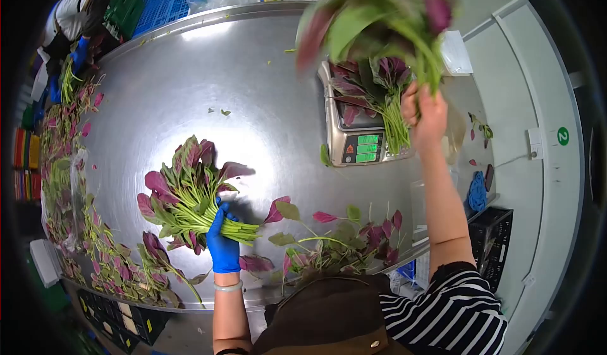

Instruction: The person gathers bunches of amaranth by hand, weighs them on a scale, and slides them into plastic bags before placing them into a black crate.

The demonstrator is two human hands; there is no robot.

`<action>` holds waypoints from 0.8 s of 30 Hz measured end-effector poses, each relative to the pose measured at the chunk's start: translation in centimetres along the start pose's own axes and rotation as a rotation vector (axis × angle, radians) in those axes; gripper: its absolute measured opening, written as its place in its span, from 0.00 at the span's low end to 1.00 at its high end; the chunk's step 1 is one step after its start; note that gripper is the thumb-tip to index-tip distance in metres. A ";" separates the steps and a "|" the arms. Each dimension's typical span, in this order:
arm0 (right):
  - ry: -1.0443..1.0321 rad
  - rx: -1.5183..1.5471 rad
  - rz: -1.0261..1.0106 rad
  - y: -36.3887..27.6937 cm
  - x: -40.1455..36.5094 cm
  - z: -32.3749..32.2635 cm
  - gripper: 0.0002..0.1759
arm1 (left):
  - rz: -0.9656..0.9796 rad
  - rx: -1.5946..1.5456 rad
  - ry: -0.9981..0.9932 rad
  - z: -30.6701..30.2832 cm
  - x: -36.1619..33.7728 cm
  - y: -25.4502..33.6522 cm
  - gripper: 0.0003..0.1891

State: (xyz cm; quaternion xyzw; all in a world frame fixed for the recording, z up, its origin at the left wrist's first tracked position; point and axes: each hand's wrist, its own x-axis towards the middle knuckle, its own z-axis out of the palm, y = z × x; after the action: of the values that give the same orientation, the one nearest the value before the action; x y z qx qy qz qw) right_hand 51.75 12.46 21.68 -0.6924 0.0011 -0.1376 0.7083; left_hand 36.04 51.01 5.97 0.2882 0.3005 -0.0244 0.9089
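Observation:
My left hand [224,242], in a blue glove, is closed around the stems of a bunch of amaranth greens [190,200] low over the steel table. The leaves are purple and green and point up and left. My bare right hand [427,111] grips the stems of a second amaranth bunch [386,23], raised and blurred by motion. Beyond and below it, a digital scale [338,127] with lit green displays carries another pile of amaranth [373,89]. My right hand and forearm hide part of the scale's right side.
Loose amaranth leaves [341,244] lie along the near edge of the steel table [253,70], and more trimmings [69,197] cover its left side. A co-worker [73,23] with blue gloves handles stems at the far left. A white container [455,55] stands behind the scale, near the right wall.

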 end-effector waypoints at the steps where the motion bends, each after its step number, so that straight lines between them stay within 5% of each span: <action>1: 0.017 0.051 -0.038 -0.4 1.1 -1.1 0.17 | 0.000 -0.002 -0.007 0.3 0.0 -0.3 0.15; 4: 0.015 -0.025 0.092 3.2 3.2 -5.6 0.17 | -0.029 0.003 0.005 0.3 0.4 -1.3 0.15; 6: 0.026 -0.403 0.394 7.5 3.4 -8.3 0.16 | -0.069 -0.008 -0.002 0.6 0.5 -1.9 0.16; 8: -0.065 -0.456 0.760 11.1 2.7 -10.2 0.16 | -0.123 -0.002 0.020 0.4 0.7 -2.5 0.17; 12: 0.086 -0.554 0.502 12.3 1.8 -10.3 0.17 | -0.132 0.044 -0.017 0.6 0.8 -3.1 0.16; 14: 0.245 -1.217 -0.226 9.8 0.7 -8.4 0.17 | -0.130 0.041 -0.053 1.0 0.8 -3.2 0.16; 16: 0.212 -1.357 -0.453 6.7 -1.1 -4.2 0.16 | -0.131 0.042 -0.084 1.7 0.8 -3.4 0.16; 17: 0.114 -1.190 -0.286 5.8 -2.9 -1.7 0.15 | -0.138 0.049 -0.095 2.4 0.7 -3.8 0.16; 18: -0.257 -0.846 -0.055 5.7 -4.8 -0.2 0.15 | -0.148 0.057 -0.104 2.9 0.5 -4.3 0.15; 19: -0.360 -0.801 0.070 7.7 -7.6 2.6 0.15 | -0.185 0.100 -0.119 2.8 0.7 -5.1 0.16; 20: -0.610 -0.660 -0.053 9.3 -10.3 4.0 0.17 | -0.231 0.080 -0.152 2.7 0.8 -6.2 0.16; 21: -0.746 -0.651 0.220 10.5 -12.9 6.9 0.21 | -0.276 0.061 -0.187 2.7 1.1 -7.3 0.16; 23: -0.847 -0.386 0.470 13.4 -17.3 9.9 0.23 | -0.357 0.096 -0.206 1.4 1.7 -9.5 0.17; 24: -0.818 -0.505 0.384 15.7 -18.9 10.6 0.21 | -0.427 0.062 -0.163 1.6 1.4 -9.5 0.17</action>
State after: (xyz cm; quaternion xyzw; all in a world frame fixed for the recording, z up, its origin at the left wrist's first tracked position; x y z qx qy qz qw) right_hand 38.66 26.63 3.17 -0.8264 -0.1157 0.2813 0.4739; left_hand 35.96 42.37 1.40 0.2431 0.2794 -0.2487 0.8950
